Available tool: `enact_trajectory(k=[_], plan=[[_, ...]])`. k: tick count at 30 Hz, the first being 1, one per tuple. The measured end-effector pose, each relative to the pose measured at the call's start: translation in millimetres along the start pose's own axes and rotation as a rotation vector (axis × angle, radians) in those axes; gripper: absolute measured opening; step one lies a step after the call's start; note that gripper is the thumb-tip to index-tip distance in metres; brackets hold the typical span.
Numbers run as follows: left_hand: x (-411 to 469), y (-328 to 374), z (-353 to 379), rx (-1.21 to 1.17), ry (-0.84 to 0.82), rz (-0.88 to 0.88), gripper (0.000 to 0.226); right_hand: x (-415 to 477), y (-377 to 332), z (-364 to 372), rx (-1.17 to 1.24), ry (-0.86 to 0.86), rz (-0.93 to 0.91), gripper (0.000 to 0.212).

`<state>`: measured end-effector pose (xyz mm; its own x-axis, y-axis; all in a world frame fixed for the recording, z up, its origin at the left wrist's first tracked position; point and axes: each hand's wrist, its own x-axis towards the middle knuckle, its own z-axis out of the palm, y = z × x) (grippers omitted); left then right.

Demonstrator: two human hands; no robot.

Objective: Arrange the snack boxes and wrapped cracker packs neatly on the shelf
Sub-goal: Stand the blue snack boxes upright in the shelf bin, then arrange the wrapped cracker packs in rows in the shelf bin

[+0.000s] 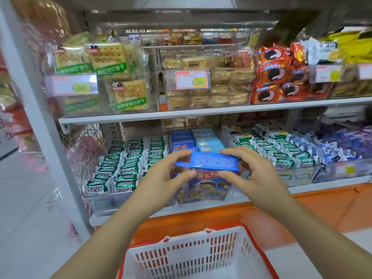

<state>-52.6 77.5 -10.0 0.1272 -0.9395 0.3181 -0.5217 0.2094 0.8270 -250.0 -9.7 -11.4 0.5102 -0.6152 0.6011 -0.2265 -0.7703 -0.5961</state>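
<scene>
A blue snack box (214, 162) is held in front of the lower shelf, at its middle bin. My left hand (169, 176) pinches its left end, and my right hand (249, 172) grips its right end, thumbs on the near edge. Behind and below it stands another blue box with a cartoon picture (203, 188), and more blue boxes (193, 140) lie in rows further back. Green-and-white wrapped cracker packs (124, 164) fill the bin to the left, and more of them (281, 150) fill the bin to the right.
A white basket with red rim (249, 236) sits below my arms on an orange ledge (302, 214). The upper shelf (201, 112) carries clear bins of soda crackers (112, 63), sandwich biscuits (221, 81) and orange cookie packs (277, 75). A grey upright post (46, 121) bounds the left.
</scene>
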Motion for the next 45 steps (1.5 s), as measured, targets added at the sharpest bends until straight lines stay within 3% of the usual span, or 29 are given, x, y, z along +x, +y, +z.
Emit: enact_trajectory(k=[2, 6, 9, 13, 20, 24, 28, 35, 40, 45], plan=[[-1, -4, 3, -0.05, -0.023, -0.038, 0.052, 0, -1, -3, 0.055, -0.016, 0.087, 0.037], [-14, -19, 12, -0.122, -0.071, -0.105, 0.023, -8, 8, -4, 0.135, -0.248, 0.265, 0.038], [-33, -47, 27, -0.123, -0.145, -0.144, 0.028, -30, 27, 11, 0.159, -0.439, 0.33, 0.039], [-55, -101, 56, -0.089, -0.187, -0.251, 0.03, -66, 57, 48, 0.125, -0.523, 0.426, 0.04], [-88, -202, 91, 0.529, -0.133, -0.385, 0.047, -153, 144, 130, 0.009, -0.559, 0.707, 0.041], [-100, -234, 97, 0.74, -0.238, -0.456, 0.06, -195, 175, 158, -0.019, -0.592, 0.845, 0.039], [-105, -254, 109, 0.817, -0.294, -0.538, 0.067, -216, 194, 178, -0.019, -0.657, 0.89, 0.038], [-109, -267, 124, 0.825, -0.248, -0.583, 0.071, -238, 209, 194, -0.067, -0.802, 0.948, 0.046], [-107, -264, 125, 0.814, -0.252, -0.612, 0.072, -240, 213, 192, -0.212, -0.855, 0.931, 0.057], [-102, -253, 116, 0.81, -0.312, -0.63, 0.071, -227, 199, 182, -0.2, -0.923, 0.893, 0.065]])
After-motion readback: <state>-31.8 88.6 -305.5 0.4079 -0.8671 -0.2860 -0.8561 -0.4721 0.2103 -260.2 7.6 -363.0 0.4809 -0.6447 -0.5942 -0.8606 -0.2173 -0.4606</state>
